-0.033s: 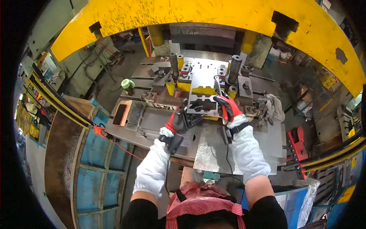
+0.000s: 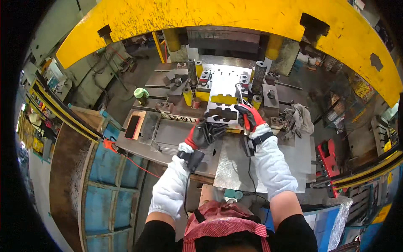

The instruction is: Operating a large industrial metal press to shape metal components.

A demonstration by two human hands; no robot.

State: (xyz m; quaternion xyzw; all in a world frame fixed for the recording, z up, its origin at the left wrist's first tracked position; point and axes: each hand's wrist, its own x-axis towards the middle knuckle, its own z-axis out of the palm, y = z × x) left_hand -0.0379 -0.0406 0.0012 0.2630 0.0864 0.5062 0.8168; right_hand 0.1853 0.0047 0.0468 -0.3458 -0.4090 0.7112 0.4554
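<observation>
Notched metal sheet (image 2: 224, 86) lies between dark posts (image 2: 259, 76)

Gloved left hand (image 2: 205, 133) is at its near-left corner, gloved right hand (image 2: 250, 118) at its near-right edge, beside a slim metal bar (image 2: 239, 90); I cannot tell whether either pinches anything.

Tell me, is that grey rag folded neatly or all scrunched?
Scrunched: the grey rag lies in a loose heap, with uneven creases.

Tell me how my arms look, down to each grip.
Your left grip and right grip wear red-and-black gloves. White sleeve covers wrap both forearms, with short black sleeves above. Each wrist carries a dark strap and dark box, with a thin dark cable beside each forearm.
</observation>
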